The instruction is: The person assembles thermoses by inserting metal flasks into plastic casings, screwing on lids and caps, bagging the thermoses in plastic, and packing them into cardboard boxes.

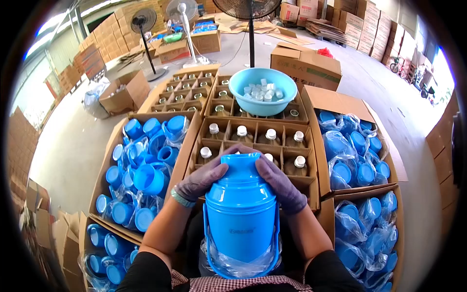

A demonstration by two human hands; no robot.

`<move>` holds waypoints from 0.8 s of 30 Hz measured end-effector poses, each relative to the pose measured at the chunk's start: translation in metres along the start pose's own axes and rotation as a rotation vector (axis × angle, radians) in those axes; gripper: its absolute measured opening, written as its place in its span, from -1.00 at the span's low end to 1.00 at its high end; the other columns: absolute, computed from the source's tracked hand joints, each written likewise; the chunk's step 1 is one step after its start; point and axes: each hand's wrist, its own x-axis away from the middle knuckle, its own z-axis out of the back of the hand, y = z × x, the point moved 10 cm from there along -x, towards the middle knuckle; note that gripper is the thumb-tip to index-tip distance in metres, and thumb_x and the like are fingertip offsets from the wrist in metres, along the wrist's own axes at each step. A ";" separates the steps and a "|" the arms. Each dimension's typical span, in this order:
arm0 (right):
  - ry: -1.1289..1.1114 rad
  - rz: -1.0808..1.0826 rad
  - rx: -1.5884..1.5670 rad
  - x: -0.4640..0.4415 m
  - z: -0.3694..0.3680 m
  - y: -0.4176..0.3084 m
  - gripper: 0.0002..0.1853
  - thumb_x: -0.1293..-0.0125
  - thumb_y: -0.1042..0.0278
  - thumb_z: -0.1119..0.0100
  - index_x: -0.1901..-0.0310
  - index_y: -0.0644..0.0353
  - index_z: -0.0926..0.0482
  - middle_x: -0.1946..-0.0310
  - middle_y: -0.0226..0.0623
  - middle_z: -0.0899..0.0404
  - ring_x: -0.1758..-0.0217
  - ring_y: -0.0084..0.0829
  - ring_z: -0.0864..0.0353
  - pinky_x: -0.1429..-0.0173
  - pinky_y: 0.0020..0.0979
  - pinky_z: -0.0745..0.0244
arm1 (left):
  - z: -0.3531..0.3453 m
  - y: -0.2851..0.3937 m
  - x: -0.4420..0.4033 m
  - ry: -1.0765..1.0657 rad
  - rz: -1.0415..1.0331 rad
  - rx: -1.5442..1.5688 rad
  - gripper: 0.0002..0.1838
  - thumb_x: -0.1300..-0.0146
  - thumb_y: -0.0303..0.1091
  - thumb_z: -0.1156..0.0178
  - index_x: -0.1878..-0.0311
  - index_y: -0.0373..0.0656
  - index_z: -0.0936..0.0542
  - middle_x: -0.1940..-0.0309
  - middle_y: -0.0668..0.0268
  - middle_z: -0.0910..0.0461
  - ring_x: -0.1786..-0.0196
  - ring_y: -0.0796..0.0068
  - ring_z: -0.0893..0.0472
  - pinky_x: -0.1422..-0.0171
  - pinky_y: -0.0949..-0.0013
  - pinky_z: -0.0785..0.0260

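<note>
A blue plastic thermos jug [241, 228] stands upright in front of my body, with faint lettering on its side. Its carrying handle [206, 238] hangs down around the lower part, where clear plastic film [241, 265] is bunched. My left hand [203, 177], in a thin purple glove, grips the jug's upper part from the left. From the right, my right hand [282, 184], gloved the same way, is pressed around the shoulder and top. The blue top piece [241, 160] shows between my thumbs. Most fingertips are hidden behind it.
Just beyond the jug is a divided carton [311, 187] of white-capped bottles. A light-blue basin [262, 107] with small clear caps rests on cartons behind. Boxes of blue plastic parts flank me, left [99, 194] and right [350, 190]. Standing fans [252, 44] rise farther back.
</note>
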 end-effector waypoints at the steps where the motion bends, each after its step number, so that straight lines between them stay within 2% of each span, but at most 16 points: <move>1: 0.007 0.114 0.056 0.000 -0.012 -0.004 -0.22 -0.59 -0.11 -0.11 -0.60 0.21 -0.13 -0.46 -0.13 -0.32 -0.54 -0.35 -0.27 -0.60 -0.30 -0.16 | -0.007 0.002 0.007 -0.077 0.012 0.088 0.20 -0.22 0.38 -0.37 -0.68 -0.18 -0.07 -0.52 0.11 -0.31 -0.53 0.26 -0.36 -0.62 0.19 -0.20; 2: 0.083 0.186 0.061 -0.001 0.003 0.020 -0.27 -0.60 -0.05 -0.10 -0.59 0.21 -0.14 -0.45 -0.14 -0.33 -0.53 -0.33 -0.27 -0.60 -0.25 -0.15 | 0.006 -0.015 0.012 -0.036 0.073 0.125 0.21 -0.18 0.40 -0.39 -0.66 -0.21 -0.10 -0.51 0.13 -0.33 -0.52 0.27 -0.37 -0.61 0.20 -0.21; 3: 0.114 0.182 0.149 0.020 0.054 -0.017 -0.27 -0.59 0.02 -0.13 -0.59 0.20 -0.14 -0.47 -0.16 -0.32 -0.55 -0.28 -0.26 -0.62 -0.21 -0.13 | -0.034 -0.012 -0.043 -0.113 -0.147 0.214 0.16 -0.20 0.37 -0.39 -0.62 -0.23 -0.17 -0.47 0.14 -0.40 -0.47 0.29 -0.44 -0.58 0.21 -0.27; 5: 0.212 0.293 0.194 0.030 0.047 -0.024 -0.20 -0.52 -0.07 -0.21 -0.57 0.22 -0.17 -0.48 -0.14 -0.32 -0.58 -0.22 -0.24 -0.64 -0.16 -0.08 | -0.032 -0.021 -0.031 -0.131 0.009 0.209 0.16 -0.15 0.31 -0.45 -0.60 -0.26 -0.20 -0.50 0.10 -0.38 -0.50 0.22 -0.43 -0.61 0.14 -0.26; 6: 0.175 0.314 0.118 0.036 0.024 -0.022 -0.16 -0.47 -0.13 -0.24 -0.56 0.24 -0.19 -0.48 -0.13 -0.32 -0.58 -0.20 -0.25 -0.65 -0.16 -0.08 | -0.032 -0.022 -0.014 -0.104 0.051 0.201 0.14 -0.16 0.29 -0.46 -0.60 -0.25 -0.21 -0.48 0.12 -0.41 -0.48 0.23 -0.45 -0.59 0.15 -0.27; 8: 0.072 0.380 0.069 0.043 0.003 -0.046 -0.08 -0.39 -0.24 -0.30 -0.54 0.26 -0.23 -0.48 -0.10 -0.33 -0.58 -0.17 -0.27 -0.66 -0.15 -0.08 | -0.037 -0.012 -0.011 -0.079 0.001 0.193 0.10 -0.17 0.25 -0.47 -0.57 -0.25 -0.23 -0.40 0.15 -0.48 -0.43 0.29 -0.49 -0.56 0.17 -0.30; 11: 0.081 0.418 0.034 0.055 -0.018 -0.055 0.02 -0.25 -0.37 -0.37 -0.49 0.29 -0.29 -0.47 -0.10 -0.36 -0.54 -0.17 -0.35 -0.64 -0.13 -0.14 | -0.047 -0.006 -0.001 -0.122 -0.070 0.155 0.08 -0.18 0.23 -0.48 -0.57 -0.25 -0.23 -0.38 0.15 -0.49 -0.42 0.30 -0.50 -0.55 0.18 -0.33; 12: 0.071 0.429 0.044 0.057 -0.018 -0.052 0.01 -0.22 -0.35 -0.42 -0.47 0.27 -0.32 -0.46 -0.10 -0.39 -0.50 -0.17 -0.40 -0.61 -0.12 -0.20 | -0.051 -0.007 0.005 -0.126 -0.067 0.121 0.09 -0.19 0.24 -0.47 -0.57 -0.25 -0.23 -0.38 0.15 -0.49 -0.40 0.30 -0.52 -0.52 0.19 -0.36; 15: 0.042 0.390 0.020 0.071 -0.031 -0.034 -0.04 -0.21 -0.29 -0.44 -0.44 0.25 -0.35 -0.44 -0.10 -0.41 -0.50 -0.17 -0.40 -0.60 -0.12 -0.21 | -0.071 -0.009 0.031 -0.134 -0.067 0.146 0.09 -0.17 0.25 -0.48 -0.56 -0.27 -0.25 -0.39 0.13 -0.48 -0.40 0.27 -0.52 -0.53 0.19 -0.35; 17: 0.090 0.369 0.021 0.090 -0.038 -0.024 -0.14 -0.23 -0.19 -0.44 -0.41 0.19 -0.38 -0.42 -0.10 -0.42 -0.51 -0.18 -0.37 -0.60 -0.13 -0.21 | -0.084 -0.013 0.050 -0.110 -0.059 0.183 0.11 -0.17 0.26 -0.48 -0.57 -0.27 -0.24 -0.41 0.12 -0.46 -0.41 0.27 -0.52 -0.53 0.18 -0.36; 19: 0.163 0.328 0.042 0.105 -0.047 -0.024 -0.11 -0.23 -0.27 -0.40 -0.42 0.17 -0.35 -0.43 -0.08 -0.40 -0.51 -0.13 -0.37 -0.59 -0.10 -0.24 | -0.090 -0.020 0.058 -0.100 -0.005 0.195 0.10 -0.17 0.26 -0.48 -0.57 -0.27 -0.24 -0.40 0.12 -0.47 -0.41 0.27 -0.52 -0.52 0.19 -0.36; 24: 0.191 0.336 0.117 0.109 -0.046 -0.032 -0.19 -0.33 -0.18 -0.34 -0.43 0.20 -0.35 -0.46 -0.10 -0.38 -0.52 -0.17 -0.35 -0.62 -0.13 -0.18 | -0.091 -0.034 0.039 -0.188 -0.052 0.240 0.03 -0.25 0.26 -0.43 -0.55 -0.28 -0.28 -0.36 0.14 -0.52 -0.35 0.32 -0.57 -0.47 0.24 -0.43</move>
